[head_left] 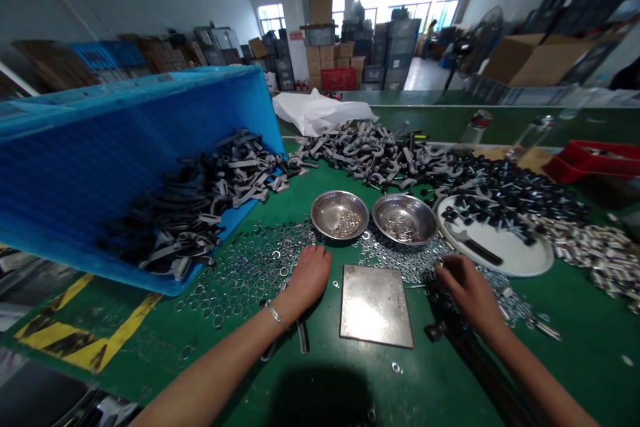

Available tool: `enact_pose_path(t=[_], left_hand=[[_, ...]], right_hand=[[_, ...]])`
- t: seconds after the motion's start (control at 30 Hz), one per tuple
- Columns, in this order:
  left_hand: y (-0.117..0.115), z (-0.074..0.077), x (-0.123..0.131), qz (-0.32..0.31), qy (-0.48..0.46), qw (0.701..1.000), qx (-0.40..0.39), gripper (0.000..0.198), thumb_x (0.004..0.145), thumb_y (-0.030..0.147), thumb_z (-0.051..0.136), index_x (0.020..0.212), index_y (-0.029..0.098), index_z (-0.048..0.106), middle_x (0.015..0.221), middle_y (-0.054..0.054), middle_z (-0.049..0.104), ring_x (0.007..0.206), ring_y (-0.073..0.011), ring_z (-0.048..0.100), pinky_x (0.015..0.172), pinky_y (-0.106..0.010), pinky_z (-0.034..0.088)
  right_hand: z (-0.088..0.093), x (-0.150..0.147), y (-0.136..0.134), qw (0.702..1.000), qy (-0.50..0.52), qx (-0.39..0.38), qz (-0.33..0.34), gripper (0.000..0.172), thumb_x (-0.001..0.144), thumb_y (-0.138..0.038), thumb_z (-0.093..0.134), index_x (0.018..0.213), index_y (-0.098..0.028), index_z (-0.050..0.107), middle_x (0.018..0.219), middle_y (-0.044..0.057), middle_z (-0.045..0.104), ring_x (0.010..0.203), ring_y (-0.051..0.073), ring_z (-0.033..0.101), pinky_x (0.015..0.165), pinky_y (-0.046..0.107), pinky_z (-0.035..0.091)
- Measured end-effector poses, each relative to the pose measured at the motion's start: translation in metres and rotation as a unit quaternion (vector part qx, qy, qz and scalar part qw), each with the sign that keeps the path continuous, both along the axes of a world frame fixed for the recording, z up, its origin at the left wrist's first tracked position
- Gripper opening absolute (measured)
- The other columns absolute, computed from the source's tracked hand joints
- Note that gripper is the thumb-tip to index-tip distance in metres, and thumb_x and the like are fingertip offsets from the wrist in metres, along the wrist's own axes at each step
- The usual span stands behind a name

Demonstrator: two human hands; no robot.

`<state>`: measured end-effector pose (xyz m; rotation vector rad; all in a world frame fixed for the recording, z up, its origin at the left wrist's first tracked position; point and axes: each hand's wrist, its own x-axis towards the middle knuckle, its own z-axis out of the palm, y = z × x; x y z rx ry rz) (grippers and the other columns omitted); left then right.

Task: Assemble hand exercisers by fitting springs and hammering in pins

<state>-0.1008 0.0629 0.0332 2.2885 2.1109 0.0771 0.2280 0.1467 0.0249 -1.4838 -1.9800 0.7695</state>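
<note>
My left hand (310, 273) rests palm down on the green table, fingers curled at the edge of a spread of small metal washers (240, 267); a thin bracelet circles its wrist. My right hand (467, 290) lies on another patch of washers (400, 260), fingers bent over a dark metal part (437, 320) that I cannot make out fully. A square steel plate (376, 305) lies flat between the two hands. Just beyond stand two round steel bowls (340, 213) (405, 218), each with small parts inside.
A tipped blue crate (75, 167) spills grey clamp parts (200, 193) at left. More grey parts (370, 150) are heaped behind the bowls. A white tray (520, 253) with black knobs, a pile of small cylinders (595, 247) and a red tray (595, 159) sit at right.
</note>
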Motion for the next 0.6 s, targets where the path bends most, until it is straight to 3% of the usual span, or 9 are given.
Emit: enact_pose_path(t=[0.07,0.13,0.2,0.27,0.37,0.47,0.6], left_hand=[[0.013,0.005,0.008,-0.061,-0.010,0.998,0.012,0.023,0.094,0.009,0.046,0.105,0.015,0.064,0.102,-0.011,0.063,0.100,-0.0249,0.058,0.091,-0.040,0.047],[0.032,0.005,0.021,-0.126,-0.017,0.992,0.004,0.022,0.096,0.012,0.046,0.105,0.017,0.065,0.100,-0.009,0.064,0.096,-0.0227,0.060,0.086,-0.034,0.049],[0.053,0.002,0.033,-0.156,-0.010,0.988,-0.010,0.021,0.097,0.014,0.046,0.103,0.015,0.066,0.100,-0.010,0.064,0.094,-0.0225,0.061,0.083,-0.033,0.050],[0.069,-0.003,0.041,-0.166,0.002,0.986,-0.013,0.021,0.097,0.014,0.046,0.101,0.014,0.066,0.102,-0.011,0.064,0.095,-0.0229,0.062,0.082,-0.033,0.050],[0.078,-0.010,0.042,-0.180,0.014,0.983,-0.019,0.022,0.097,0.011,0.043,0.102,0.012,0.065,0.104,-0.012,0.064,0.093,-0.0227,0.062,0.082,-0.032,0.050],[0.070,-0.013,0.033,-0.169,0.023,0.985,-0.022,0.024,0.097,0.010,0.040,0.103,0.009,0.064,0.104,-0.015,0.063,0.093,-0.0241,0.062,0.082,-0.035,0.051],[0.052,-0.014,0.017,-0.157,0.027,0.986,-0.039,0.024,0.097,0.011,0.040,0.102,0.009,0.063,0.105,-0.016,0.063,0.098,-0.0263,0.061,0.085,-0.037,0.050]], right_hand=[[0.004,-0.008,-0.021,0.972,0.183,-0.143,-0.011,0.043,0.091,-0.048,0.059,0.124,-0.021,0.052,0.103,0.007,0.066,0.083,0.021,0.068,0.080,0.037,0.055],[0.005,-0.023,-0.039,0.911,0.320,-0.261,-0.005,0.044,0.086,-0.046,0.069,0.122,-0.023,0.056,0.103,0.005,0.068,0.082,0.018,0.068,0.080,0.034,0.056],[0.005,-0.039,-0.050,0.859,0.400,-0.321,-0.006,0.038,0.081,-0.041,0.077,0.109,-0.022,0.061,0.101,0.004,0.070,0.083,0.016,0.067,0.081,0.031,0.056],[0.003,-0.052,-0.056,0.821,0.451,-0.351,-0.023,0.033,0.077,-0.038,0.082,0.098,-0.021,0.063,0.100,0.004,0.071,0.085,0.015,0.067,0.082,0.029,0.056],[-0.001,-0.059,-0.059,0.786,0.492,-0.371,-0.049,0.029,0.076,-0.035,0.083,0.090,-0.021,0.062,0.089,0.000,0.068,0.079,0.012,0.064,0.075,0.023,0.055],[-0.004,-0.059,-0.064,0.768,0.520,-0.370,-0.048,0.026,0.078,-0.034,0.081,0.086,-0.022,0.059,0.074,-0.004,0.059,0.066,0.009,0.056,0.062,0.021,0.051],[-0.003,-0.064,-0.071,0.760,0.523,-0.385,-0.030,0.029,0.076,-0.036,0.083,0.087,-0.020,0.061,0.071,-0.003,0.058,0.063,0.010,0.053,0.058,0.023,0.049]])
